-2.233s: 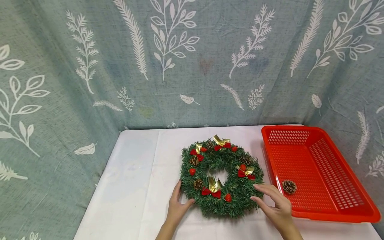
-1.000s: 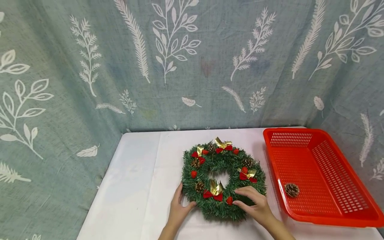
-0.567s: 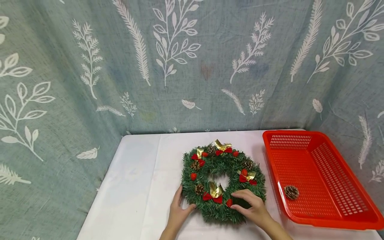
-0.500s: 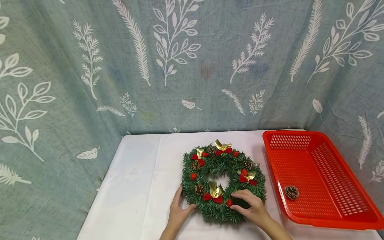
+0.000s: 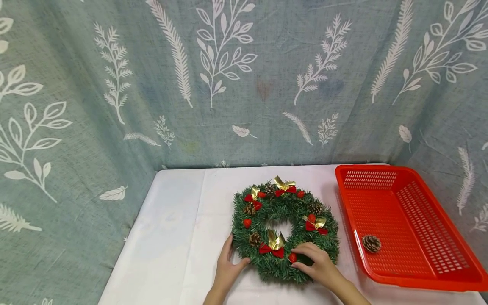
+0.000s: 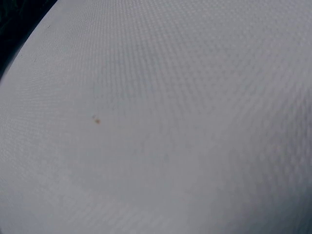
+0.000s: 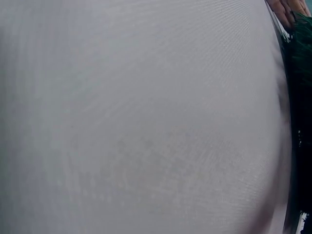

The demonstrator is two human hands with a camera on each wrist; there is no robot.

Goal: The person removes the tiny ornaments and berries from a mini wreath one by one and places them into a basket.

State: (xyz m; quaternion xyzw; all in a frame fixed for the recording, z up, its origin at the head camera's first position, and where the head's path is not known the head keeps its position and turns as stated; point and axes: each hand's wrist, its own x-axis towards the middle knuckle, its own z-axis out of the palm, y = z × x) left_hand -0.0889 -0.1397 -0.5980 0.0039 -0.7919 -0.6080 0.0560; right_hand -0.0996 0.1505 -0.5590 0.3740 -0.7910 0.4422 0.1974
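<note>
A green Christmas wreath (image 5: 284, 269) lies on the white table, trimmed with red-and-gold bows, pinecones and small red berries. My left hand (image 5: 228, 269) grips its lower left edge, thumb in front and fingers along the side. On the front part of the wreath, my right hand (image 5: 318, 262) has thumb and index finger on either side of a red berry (image 5: 292, 257), pinching it just right of the front bow (image 5: 271, 250). The left wrist view is mostly white tablecloth (image 6: 161, 122). Dark green needles (image 7: 302, 53) and some fingers show at the right edge of the right wrist view.
A red perforated plastic basket (image 5: 415, 279) stands on the right side of the table, close beside the wreath. One loose pinecone (image 5: 371, 244) lies inside it. Grey-green leaf-patterned curtain (image 5: 244, 140) hangs behind and on both sides.
My right hand has moved left from the wreath's right edge to the red berry, its thumb and finger drawing closer together. The left hand stays on the wreath; the head view shifts slightly.
</note>
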